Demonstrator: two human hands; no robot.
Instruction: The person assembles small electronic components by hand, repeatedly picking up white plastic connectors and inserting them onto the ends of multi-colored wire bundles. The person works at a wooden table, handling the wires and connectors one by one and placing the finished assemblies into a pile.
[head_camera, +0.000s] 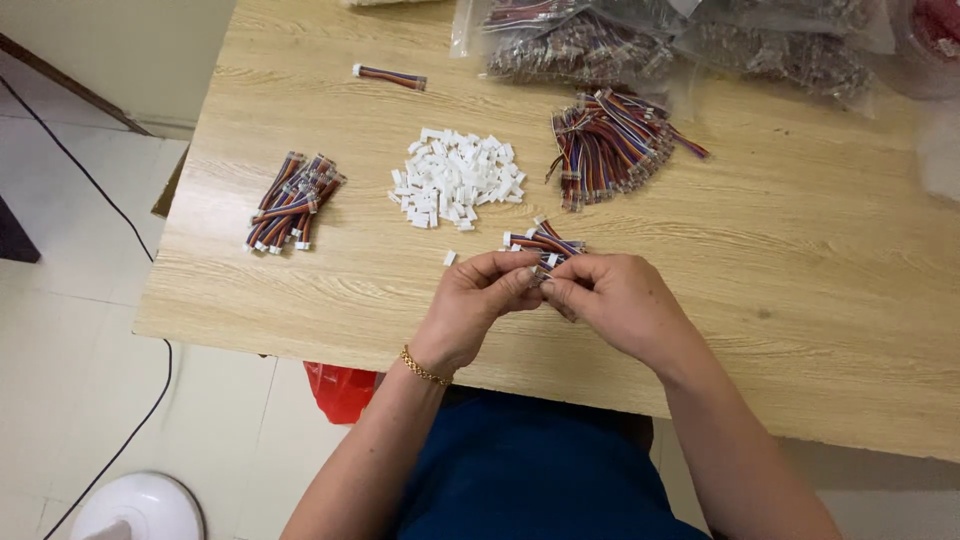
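Over wooden table (330, 280): left hand (478, 300) and right hand (610, 300) both pinching short multicoloured wire bundle (545, 247) between meeting fingertips, long axis lying left-right, pile of white connectors (455, 178) just beyond.

Bare wood right of hands; connector pile (457, 178) ahead

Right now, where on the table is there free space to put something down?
Bare wood lies right of the hands, from the loose wire bundle down to the near table edge. A smaller patch lies between the finished wire stack and the white connector pile. The far edge is crowded with plastic bags.
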